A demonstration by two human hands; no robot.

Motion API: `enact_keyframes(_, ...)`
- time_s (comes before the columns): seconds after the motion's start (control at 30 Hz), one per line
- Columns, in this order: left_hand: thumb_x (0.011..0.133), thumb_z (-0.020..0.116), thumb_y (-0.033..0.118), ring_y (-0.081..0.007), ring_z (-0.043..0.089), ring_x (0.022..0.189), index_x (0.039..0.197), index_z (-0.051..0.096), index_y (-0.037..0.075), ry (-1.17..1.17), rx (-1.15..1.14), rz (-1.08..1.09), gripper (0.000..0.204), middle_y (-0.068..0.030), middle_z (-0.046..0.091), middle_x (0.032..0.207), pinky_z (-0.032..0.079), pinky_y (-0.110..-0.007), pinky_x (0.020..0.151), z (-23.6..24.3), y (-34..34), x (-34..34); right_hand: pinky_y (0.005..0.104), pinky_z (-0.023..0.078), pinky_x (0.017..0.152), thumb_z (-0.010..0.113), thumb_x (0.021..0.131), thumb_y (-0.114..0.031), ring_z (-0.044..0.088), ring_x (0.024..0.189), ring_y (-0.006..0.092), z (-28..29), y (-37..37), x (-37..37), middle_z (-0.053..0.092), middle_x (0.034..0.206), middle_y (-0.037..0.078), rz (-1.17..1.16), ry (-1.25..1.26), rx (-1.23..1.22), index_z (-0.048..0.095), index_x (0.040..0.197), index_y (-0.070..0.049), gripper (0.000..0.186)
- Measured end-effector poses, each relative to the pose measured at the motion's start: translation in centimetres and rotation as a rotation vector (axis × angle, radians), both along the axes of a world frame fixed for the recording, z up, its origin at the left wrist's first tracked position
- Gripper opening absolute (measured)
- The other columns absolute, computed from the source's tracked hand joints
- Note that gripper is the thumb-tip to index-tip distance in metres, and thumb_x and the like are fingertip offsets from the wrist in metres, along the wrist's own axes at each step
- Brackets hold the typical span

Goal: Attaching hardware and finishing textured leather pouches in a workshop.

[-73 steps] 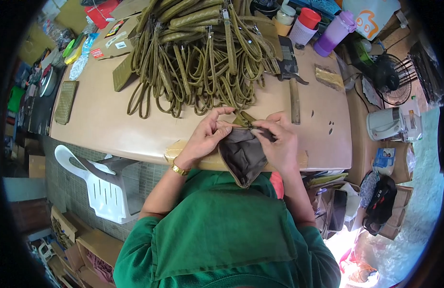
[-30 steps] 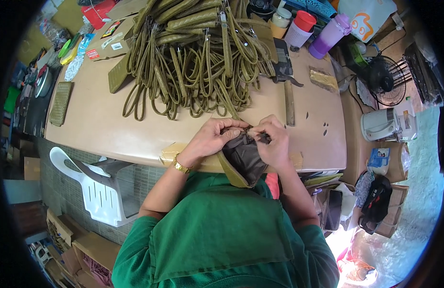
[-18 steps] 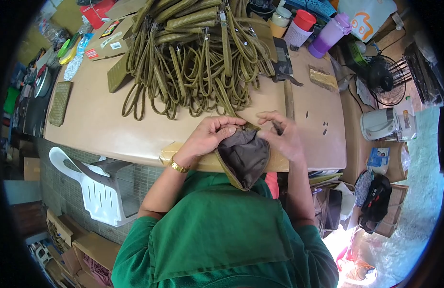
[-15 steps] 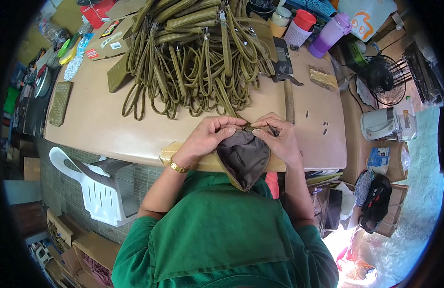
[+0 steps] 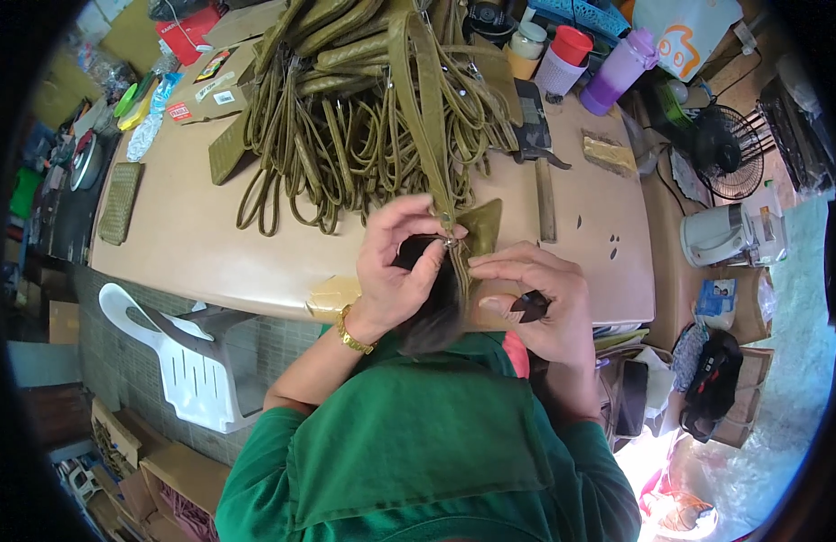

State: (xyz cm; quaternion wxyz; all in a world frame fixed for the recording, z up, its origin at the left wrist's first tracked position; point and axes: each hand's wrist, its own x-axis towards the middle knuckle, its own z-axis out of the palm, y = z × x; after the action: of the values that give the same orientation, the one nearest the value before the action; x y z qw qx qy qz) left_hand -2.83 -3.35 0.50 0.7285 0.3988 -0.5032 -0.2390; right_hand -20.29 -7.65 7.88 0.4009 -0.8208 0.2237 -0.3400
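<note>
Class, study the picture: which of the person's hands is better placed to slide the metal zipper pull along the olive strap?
Probably the left hand: its fingertips already pinch the metal pull at the top of the olive strap. The right hand sits lower, bracing the strap and holding a small dark piece.

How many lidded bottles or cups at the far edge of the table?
3: a purple bottle at far right, a red-lidded cup left of it, and a white-lidded jar left again. The strap pile may hide more.
</note>
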Motion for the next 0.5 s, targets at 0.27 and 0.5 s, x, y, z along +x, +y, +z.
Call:
enact_keyframes(0.27, 0.084, 0.063, -0.006, -0.0169, 0.062, 0.098, 0.133, 0.031, 0.000, 0.241, -0.122, -0.082, 0.059, -0.0126, 0.065, 0.098, 0.050, -0.029, 0.087, -1.3, 0.0, -0.8, 0.0226, 0.046, 0.062, 0.082, 0.068, -0.004, 0.057, 0.071, 0.0097, -2.0, 0.8, 3.1, 0.060, 0.081, 0.002, -0.211, -0.204, 0.259, 0.069, 0.094, -0.003, 0.029)
enact_keyframes(0.5, 0.085, 0.067, -0.001, -0.0146, 0.062, 0.096, 0.134, 0.031, 0.002, 0.150, -0.133, -0.018, 0.061, -0.0125, 0.065, 0.100, 0.047, -0.026, 0.087, -1.9, 0.0, -0.7, 0.0205, 0.040, 0.058, 0.076, 0.073, 0.004, 0.049, 0.064, 0.0067, -3.3, 0.4, 4.4, 0.053, 0.076, 0.002, -0.275, -0.375, 0.072, 0.067, 0.085, -0.001, 0.016)
